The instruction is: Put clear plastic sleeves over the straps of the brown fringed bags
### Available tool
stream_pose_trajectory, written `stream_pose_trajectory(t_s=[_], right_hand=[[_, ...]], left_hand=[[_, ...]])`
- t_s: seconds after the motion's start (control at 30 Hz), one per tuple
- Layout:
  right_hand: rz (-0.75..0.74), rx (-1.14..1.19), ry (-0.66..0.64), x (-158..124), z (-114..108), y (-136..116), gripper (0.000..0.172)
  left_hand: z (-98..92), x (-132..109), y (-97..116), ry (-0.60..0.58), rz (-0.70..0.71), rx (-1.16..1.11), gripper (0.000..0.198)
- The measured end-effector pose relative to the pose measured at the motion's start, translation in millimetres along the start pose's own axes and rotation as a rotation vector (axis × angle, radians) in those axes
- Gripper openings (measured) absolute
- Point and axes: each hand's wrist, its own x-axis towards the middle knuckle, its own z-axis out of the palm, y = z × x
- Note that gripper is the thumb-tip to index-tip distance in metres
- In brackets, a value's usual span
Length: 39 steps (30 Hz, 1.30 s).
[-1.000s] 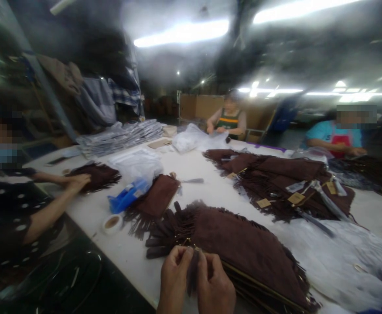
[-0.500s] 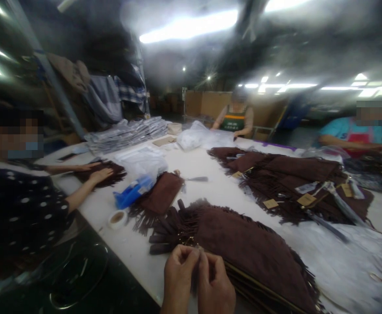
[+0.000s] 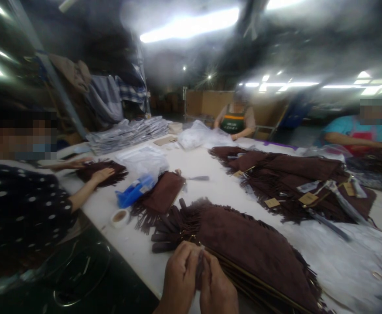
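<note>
My left hand (image 3: 179,272) and my right hand (image 3: 219,283) are side by side at the bottom centre, fingers closed together. Between them they grip a dark narrow strap (image 3: 199,271), mostly hidden by the fingers. Just beyond lies a stack of dark brown fringed bags (image 3: 243,237), with gold zips along the near edge. Several dark strap ends (image 3: 165,237) stick out at the stack's left, close to my left hand.
A smaller brown fringed pouch (image 3: 168,192), a blue tape dispenser (image 3: 134,191) and a tape roll (image 3: 120,217) lie to the left. More tagged brown bags (image 3: 295,174) and clear plastic (image 3: 348,257) are on the right. Co-workers sit left, far and right around the table.
My hands have curled in closer, and more of the dark strap shows between them. The co-worker at the left has leaned slightly inward, one hand shifting back on a brown fringed piece.
</note>
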Motion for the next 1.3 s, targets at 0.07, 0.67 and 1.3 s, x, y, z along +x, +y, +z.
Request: stream_pose_trajectory(t_s=[0.07, 0.67, 1.3], right_hand=[[-0.033, -0.034, -0.022, 0.6, -2.2, 0.1, 0.047], [-0.129, 0.046, 0.032, -14.9, -0.2, 8.4, 0.045], [0.001, 0.184, 0.12, -14.2, -24.2, 22.9, 0.038]], left_hand=[[-1.5, 4.9, -2.1, -0.02, -0.173, -0.103, 0.023], [3.6, 0.6, 0.8, -0.016, -0.586, -0.7, 0.028], [7.1, 2.0, 2.9, -0.045, -0.559, -0.523, 0.025]])
